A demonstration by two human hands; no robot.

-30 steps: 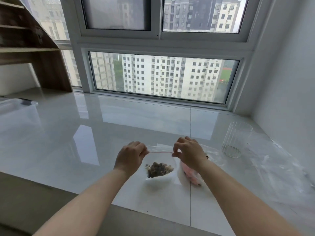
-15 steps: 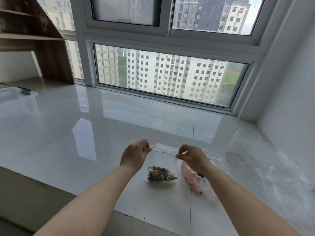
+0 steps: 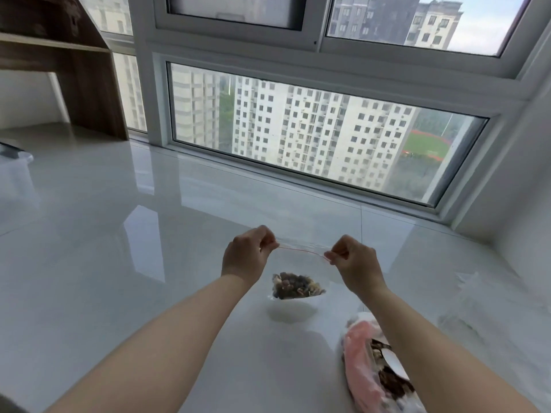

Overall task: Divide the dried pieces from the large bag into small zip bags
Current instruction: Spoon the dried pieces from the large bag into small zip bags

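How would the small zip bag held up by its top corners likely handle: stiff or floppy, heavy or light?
The small zip bag is probably floppy: its film sags between the left hand and right hand. Likely light but bottom-heavy, since the dried pieces bunch low. The thin film may be slippery.

Your right forearm covers part of the large bag at five o'clock, and the bottom edge cuts off its lower end. At nine o'clock, the left edge crops a clear container. The clear plastic at three o'clock is too faint to identify.
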